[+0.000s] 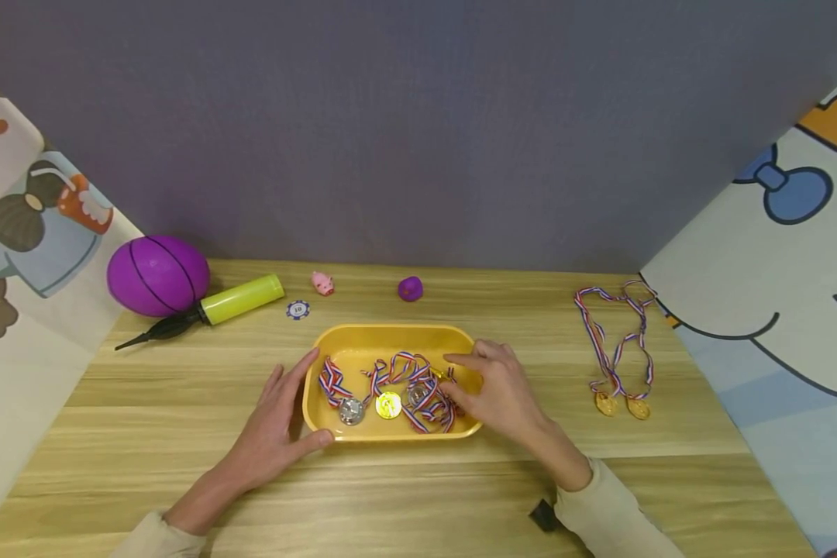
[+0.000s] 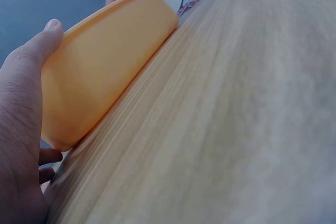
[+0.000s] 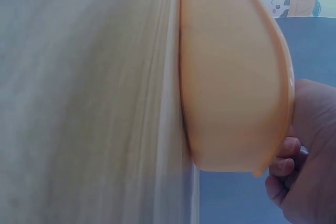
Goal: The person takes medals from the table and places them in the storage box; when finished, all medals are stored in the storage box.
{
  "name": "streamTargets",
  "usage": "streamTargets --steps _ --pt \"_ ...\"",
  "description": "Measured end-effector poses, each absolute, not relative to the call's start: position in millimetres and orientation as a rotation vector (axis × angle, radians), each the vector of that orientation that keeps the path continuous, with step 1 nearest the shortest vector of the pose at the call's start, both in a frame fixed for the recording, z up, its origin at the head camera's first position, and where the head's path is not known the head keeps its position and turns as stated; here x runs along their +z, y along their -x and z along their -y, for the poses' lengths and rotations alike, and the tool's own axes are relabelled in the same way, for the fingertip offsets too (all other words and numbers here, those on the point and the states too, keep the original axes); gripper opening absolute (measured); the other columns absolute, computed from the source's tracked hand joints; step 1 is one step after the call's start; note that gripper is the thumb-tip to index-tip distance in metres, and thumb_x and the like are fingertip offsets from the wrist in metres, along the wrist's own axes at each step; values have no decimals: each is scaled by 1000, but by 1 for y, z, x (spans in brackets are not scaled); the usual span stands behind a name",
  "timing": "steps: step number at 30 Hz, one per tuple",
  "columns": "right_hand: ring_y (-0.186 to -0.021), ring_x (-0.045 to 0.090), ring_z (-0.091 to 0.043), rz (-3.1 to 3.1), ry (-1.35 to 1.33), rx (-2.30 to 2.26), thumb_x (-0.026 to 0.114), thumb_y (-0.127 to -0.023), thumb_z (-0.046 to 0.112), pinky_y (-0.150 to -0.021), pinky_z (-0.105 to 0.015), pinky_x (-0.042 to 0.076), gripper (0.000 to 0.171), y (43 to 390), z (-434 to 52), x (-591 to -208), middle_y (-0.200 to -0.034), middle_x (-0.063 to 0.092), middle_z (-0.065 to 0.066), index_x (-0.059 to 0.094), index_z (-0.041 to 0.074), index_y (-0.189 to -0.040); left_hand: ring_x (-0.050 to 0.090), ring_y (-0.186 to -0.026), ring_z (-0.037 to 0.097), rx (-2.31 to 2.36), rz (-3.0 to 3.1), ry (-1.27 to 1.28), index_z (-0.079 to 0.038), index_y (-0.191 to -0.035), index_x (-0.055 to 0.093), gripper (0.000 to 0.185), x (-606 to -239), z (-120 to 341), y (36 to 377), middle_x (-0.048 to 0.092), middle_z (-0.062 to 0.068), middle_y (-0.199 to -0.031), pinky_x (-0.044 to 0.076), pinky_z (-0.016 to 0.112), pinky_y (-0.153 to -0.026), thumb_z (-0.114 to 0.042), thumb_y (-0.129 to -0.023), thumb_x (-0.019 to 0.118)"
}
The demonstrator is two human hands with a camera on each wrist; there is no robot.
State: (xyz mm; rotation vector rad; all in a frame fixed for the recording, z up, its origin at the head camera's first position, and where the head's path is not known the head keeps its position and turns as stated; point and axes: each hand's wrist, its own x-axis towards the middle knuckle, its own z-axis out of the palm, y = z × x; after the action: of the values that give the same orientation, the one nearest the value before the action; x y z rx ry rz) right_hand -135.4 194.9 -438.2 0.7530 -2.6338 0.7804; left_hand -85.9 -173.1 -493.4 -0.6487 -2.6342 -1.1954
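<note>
The left hand point(image 1: 273, 430) lies open against the left rim of the yellow tray point(image 1: 363, 338) at mid-worktop point(image 1: 460, 496). The right hand point(image 1: 495, 387) reaches over the right rim, fingers curled on the medals point(image 1: 390, 391) inside. Bare worktop lies toward the near edge.

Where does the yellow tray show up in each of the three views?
Head: the yellow tray sits at centre on the wooden table, between the left hand and the right hand, with medals inside.
Left wrist: its outer wall fills the upper left, beside the thumb.
Right wrist: its underside and wall take the centre right.
Shared landmark: the wooden table.
</note>
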Motion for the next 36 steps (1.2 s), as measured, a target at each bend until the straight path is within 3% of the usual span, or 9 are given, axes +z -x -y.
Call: streamTargets --steps 11,17,28,30,33,36 --pt "-74 36 -9 2523 -715 865 101 -79 13 -67 -30 36 36 133 -200 -439 -72 48 -3 88 5 -111 41 -157 52 -1199 2647 644 -22 -180 16 113 -495 174 87 36 18 -178 3 56 -140 -77 -96 69" --pt "-74 36 -10 2463 -714 908 100 -78 8 -69 -30 34 36 130 -211 -442 -73 45 0 88 5 -111 40 -158 52 -1208 2660 633 -25 -180 16 114 -495 175 87 36 17 -178 4 56 -140 -69 -94 77" --pt "-66 33 -14 2300 -722 971 98 -72 5 -69 -25 29 37 126 -240 -443 -70 43 2 88 4 -107 40 -158 51 -1213 2663 629 -25 -180 16 115 -495 175 87 36 17 -179 3 54 -140 -67 -94 78" --pt "-66 33 -14 2291 -720 968 97 -75 8 -69 -25 28 34 124 -246 -443 -70 42 4 88 5 -108 40 -158 51 -1212 2662 630 -25 -180 16 115 -495 175 87 36 16 -179 3 54 -140 -66 -93 80" --pt "-65 33 -14 2282 -701 960 92 -89 28 -68 -25 28 29 121 -255 -442 -71 41 8 88 6 -108 40 -158 52 -1211 2659 632 -24 -180 16 115 -495 175 87 36 16 -179 3 55 -140 -66 -93 79" --pt "-67 31 -12 2269 -672 947 81 -100 53 -68 -25 26 50 119 -262 -441 -71 40 8 88 4 -106 40 -157 52 -1209 2650 635 -24 -180 16 113 -496 175 86 36 17 -179 3 56 -140 -73 -95 74"
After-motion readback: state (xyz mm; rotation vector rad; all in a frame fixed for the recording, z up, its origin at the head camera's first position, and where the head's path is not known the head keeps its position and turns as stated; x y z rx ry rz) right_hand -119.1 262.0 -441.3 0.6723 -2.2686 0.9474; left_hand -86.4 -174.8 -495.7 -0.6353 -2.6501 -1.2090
